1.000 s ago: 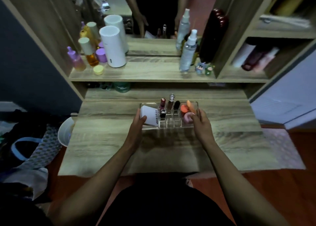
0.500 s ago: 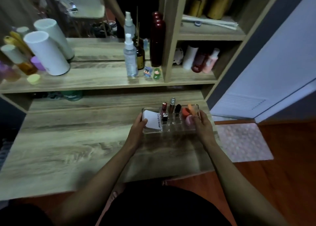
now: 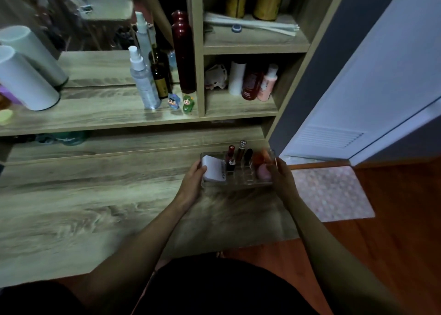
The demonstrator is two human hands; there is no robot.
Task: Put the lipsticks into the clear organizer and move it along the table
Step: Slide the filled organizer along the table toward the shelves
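Head view has me looking down at the clear organizer (image 3: 238, 174) gripped at both short ends; my left hand (image 3: 194, 178) is wrapped round its left end beside the white box (image 3: 213, 171), my right hand (image 3: 280, 178) closed on its right end next to the pink sponge (image 3: 263, 172) and the orange one (image 3: 261, 158); neither hand is free. A second ago the organizer sat near the middle of the tabletop (image 3: 95, 207) toward the back; now it is close to the right edge, near the back right corner, so I judge the move along the tabletop is well under way, perhaps near its end; I cannot tell whether the base is touching the wood or held just above it. Three lipsticks (image 3: 231, 156) stand upright in the middle compartments as they did before, a red one, a taller one with a silvery cap, a dark one; so the loading step looks done to me. As for writing, the white box carries dark lettering along its right side, too blurred to read; the dark red bottle (image 3: 250, 85) on the shelf has pale print I cannot make out either.
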